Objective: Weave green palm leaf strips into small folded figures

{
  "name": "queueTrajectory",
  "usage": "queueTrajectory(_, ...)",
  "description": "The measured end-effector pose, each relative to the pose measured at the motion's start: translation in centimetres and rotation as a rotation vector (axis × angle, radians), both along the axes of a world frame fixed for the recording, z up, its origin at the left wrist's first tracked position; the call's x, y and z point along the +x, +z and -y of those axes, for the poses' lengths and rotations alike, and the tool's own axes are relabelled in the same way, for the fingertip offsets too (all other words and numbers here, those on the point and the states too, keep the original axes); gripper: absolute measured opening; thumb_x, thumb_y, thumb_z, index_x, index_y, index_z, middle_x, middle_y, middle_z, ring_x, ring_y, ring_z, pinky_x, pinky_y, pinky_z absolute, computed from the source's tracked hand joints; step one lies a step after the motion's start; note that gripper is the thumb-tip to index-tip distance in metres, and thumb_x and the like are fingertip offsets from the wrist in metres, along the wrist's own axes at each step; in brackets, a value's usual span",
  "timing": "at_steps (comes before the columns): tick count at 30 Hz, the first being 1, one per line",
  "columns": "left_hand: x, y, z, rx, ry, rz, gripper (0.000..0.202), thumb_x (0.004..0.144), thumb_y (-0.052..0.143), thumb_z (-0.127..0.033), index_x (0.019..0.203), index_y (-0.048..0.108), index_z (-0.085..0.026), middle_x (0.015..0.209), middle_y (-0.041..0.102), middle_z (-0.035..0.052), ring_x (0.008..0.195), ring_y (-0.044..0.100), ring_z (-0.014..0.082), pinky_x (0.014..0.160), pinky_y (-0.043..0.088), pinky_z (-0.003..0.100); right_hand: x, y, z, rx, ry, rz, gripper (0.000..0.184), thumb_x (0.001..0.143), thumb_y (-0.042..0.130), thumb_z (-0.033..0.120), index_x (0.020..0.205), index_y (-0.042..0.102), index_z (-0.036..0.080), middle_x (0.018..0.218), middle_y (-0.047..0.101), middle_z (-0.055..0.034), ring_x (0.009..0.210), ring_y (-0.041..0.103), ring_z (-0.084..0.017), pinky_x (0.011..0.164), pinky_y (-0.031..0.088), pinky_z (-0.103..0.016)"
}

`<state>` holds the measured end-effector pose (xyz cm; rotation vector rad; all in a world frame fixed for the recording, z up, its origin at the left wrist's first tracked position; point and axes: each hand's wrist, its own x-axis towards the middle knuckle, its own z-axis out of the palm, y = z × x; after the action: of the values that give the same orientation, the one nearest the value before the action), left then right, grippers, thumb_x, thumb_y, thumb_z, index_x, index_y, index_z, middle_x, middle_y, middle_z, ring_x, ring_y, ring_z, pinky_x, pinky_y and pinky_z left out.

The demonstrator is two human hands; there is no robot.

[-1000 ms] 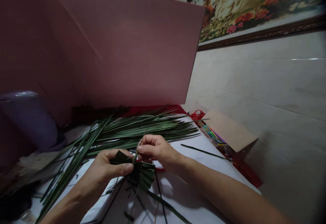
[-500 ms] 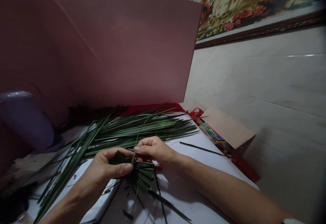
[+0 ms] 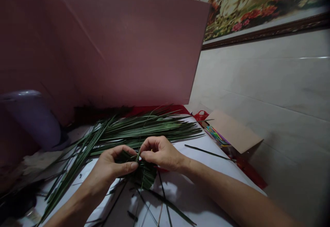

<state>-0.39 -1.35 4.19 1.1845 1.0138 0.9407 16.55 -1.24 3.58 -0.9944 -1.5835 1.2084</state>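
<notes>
My left hand (image 3: pixel 110 168) pinching the folded leaf piece (image 3: pixel 145 176) over the white table (image 3: pixel 206 153), my right hand (image 3: pixel 161 153) nipping a thin strip (image 3: pixel 138 154) at its top, long leaf blades (image 3: pixel 144 129) behind, cardboard box (image 3: pixel 234 130) rightward, packet print unreadable.

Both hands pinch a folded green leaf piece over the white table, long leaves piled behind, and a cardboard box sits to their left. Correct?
Not quite: the head view shows the cardboard box to the right of the hands. Otherwise right: the left hand and right hand pinch the folded leaf piece over the white table, the leaf pile behind them.
</notes>
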Motion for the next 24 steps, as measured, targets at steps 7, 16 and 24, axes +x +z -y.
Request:
queueTrajectory(7,0.10,0.31,0.38,0.072,-0.005,-0.019,0.031,0.048,0.078,-0.017,0.078,0.071,-0.020,0.070,0.065,-0.0008,0.061,0.058,0.0139,0.055,0.045,0.023,0.12,-0.31,-0.20,-0.094,0.011,0.004,0.004,0.062,0.059,0.017,0.063,0.057,0.014,0.053,0.049,0.0054,0.048,0.039,-0.006,0.045,0.030,-0.018)
queueTrajectory(16,0.03,0.20,0.29,0.066,-0.004,-0.015,0.028,0.048,0.078,-0.019,0.075,0.068,-0.022,0.069,0.062,-0.0021,0.061,0.056,0.0143,0.054,0.044,0.024,-0.31,-0.72,-0.09,-0.123,-0.029,0.013,0.006,0.062,0.058,0.019,0.064,0.058,0.014,0.053,0.048,0.0050,0.049,0.039,-0.007,0.045,0.030,-0.019)
queueTrajectory(24,0.01,-0.26,-0.08,0.074,0.002,-0.047,0.035,0.051,0.078,-0.020,0.083,0.065,-0.022,0.071,0.061,-0.0037,0.063,0.057,0.0129,0.055,0.045,0.022,-0.45,-0.79,-0.10,-0.067,-0.017,-0.016,0.004,0.063,0.058,0.017,0.063,0.057,0.013,0.053,0.048,0.0049,0.050,0.039,-0.006,0.046,0.031,-0.018)
